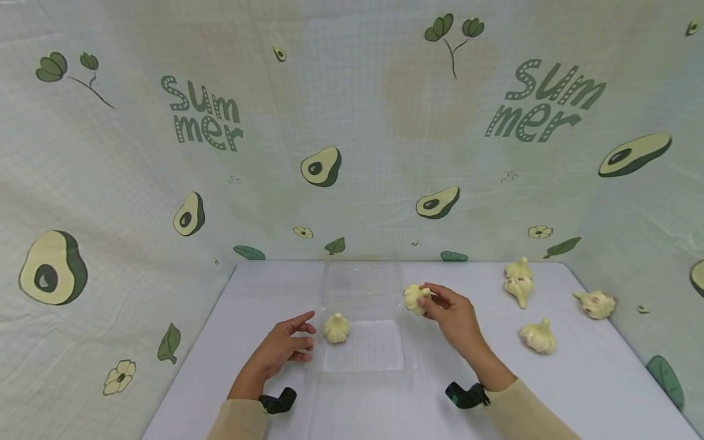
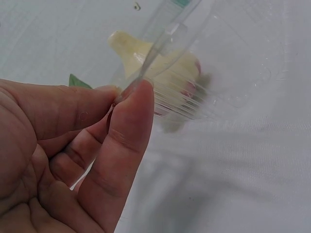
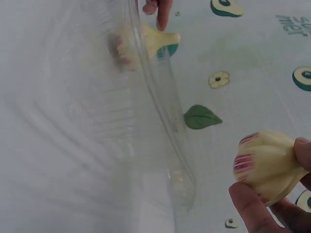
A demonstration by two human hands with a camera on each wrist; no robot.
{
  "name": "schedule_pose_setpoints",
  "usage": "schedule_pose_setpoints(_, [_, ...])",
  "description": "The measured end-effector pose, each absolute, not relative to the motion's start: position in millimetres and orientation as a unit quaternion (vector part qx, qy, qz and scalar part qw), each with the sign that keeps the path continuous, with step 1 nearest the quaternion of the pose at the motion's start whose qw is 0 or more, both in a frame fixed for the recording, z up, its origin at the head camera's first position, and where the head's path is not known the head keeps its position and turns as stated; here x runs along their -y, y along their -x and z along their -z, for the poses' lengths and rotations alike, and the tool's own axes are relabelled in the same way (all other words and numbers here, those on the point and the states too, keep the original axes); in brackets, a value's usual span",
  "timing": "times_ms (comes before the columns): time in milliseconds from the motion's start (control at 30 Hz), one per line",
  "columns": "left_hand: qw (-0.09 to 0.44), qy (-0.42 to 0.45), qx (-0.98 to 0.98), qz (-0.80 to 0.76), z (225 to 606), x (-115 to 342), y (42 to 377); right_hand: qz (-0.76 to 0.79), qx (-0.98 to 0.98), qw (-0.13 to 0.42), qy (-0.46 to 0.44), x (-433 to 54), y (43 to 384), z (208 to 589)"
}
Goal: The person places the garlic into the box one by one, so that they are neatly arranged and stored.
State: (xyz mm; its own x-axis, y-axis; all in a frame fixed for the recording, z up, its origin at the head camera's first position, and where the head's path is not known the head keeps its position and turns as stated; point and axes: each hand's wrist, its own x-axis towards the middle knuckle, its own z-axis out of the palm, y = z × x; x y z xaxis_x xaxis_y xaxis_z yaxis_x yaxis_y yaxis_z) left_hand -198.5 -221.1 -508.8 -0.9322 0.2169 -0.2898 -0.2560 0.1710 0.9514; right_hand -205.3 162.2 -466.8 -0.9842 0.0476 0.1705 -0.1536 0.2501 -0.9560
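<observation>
"What has your right hand (image 1: 452,315) got?"

"A garlic bulb (image 1: 414,299), pinched between thumb and fingertips, so the grip is only as wide as its round sides. The stem end points in toward my palm; purple streaks mark the root end, which faces away from me."

"Where is that bulb, exactly?"

"In my fingers, near the right edge of a clear plastic container (image 1: 374,355)."

"And your left hand (image 1: 283,344)?"

"That grip is narrow: thumb and index finger pinch the container's thin rim on the left side."

"Anything inside the container?"

"A second bulb (image 1: 337,329), resting at the left with its stem up, close to my left fingers. From my left wrist I see it through the clear wall."

"And farther out?"

"More garlic to my right, on the white table (image 1: 462,275). A back bulb (image 1: 518,267) sits behind a front bulb (image 1: 518,287); I cannot tell whether they touch. A nearer bulb (image 1: 539,337) lies toward me, and an outer bulb (image 1: 597,304) lies by the table's right edge, stem pointing left. Behind it all hangs a pale cloth (image 1: 357,104) printed with avocados, leaves and the word 'summer'."
</observation>
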Motion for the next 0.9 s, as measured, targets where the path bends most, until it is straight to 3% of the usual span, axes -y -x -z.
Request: schedule_pose_setpoints(900, [0.182,0.016,-0.745,-0.641,508.8,220.2,199.2,-0.608,0.79,0.054,-0.056,-107.0,199.5,461.3])
